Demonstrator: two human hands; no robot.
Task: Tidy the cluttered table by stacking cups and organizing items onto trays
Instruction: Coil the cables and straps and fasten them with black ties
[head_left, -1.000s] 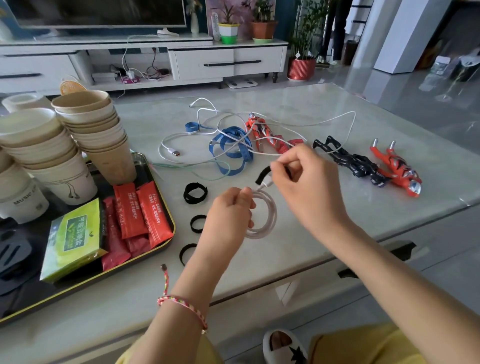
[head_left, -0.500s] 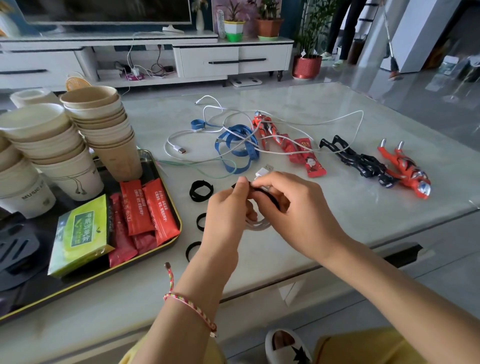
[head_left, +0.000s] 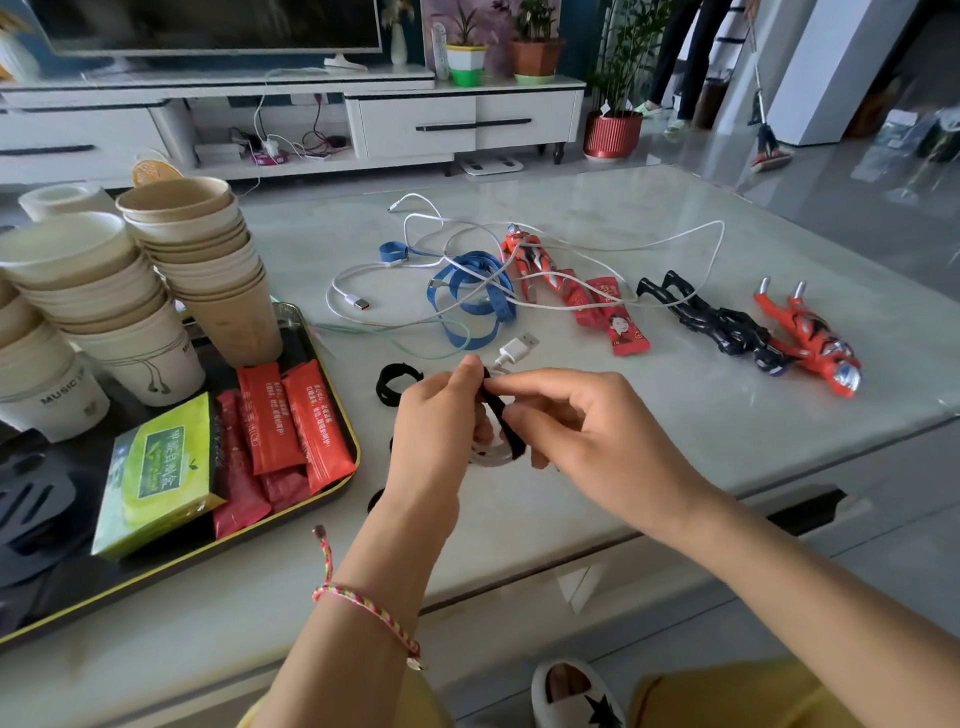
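My left hand (head_left: 436, 426) grips a coiled white cable (head_left: 491, 452) just above the table's near middle, its USB plug (head_left: 517, 347) sticking up. My right hand (head_left: 587, 431) pinches a black strap (head_left: 501, 415) wrapped across that coil. Stacked paper cups (head_left: 208, 260) and a second stack (head_left: 98, 301) stand on a black tray with a yellow rim (head_left: 291, 512) at the left. The tray also holds red sachets (head_left: 291, 421) and a green packet (head_left: 161, 467).
Loose white cables (head_left: 519, 270), a blue strap (head_left: 478, 296), red sachets (head_left: 613, 312), a red toy figure (head_left: 530, 260), a black figure (head_left: 722, 322) and another red figure (head_left: 810, 338) lie across the table. A black strap ring (head_left: 397, 382) lies near my left hand.
Both hands drew together and came lower. The right hand brought the black strap down over the coiled cable, and the cable's plug end now sticks up behind the hands.
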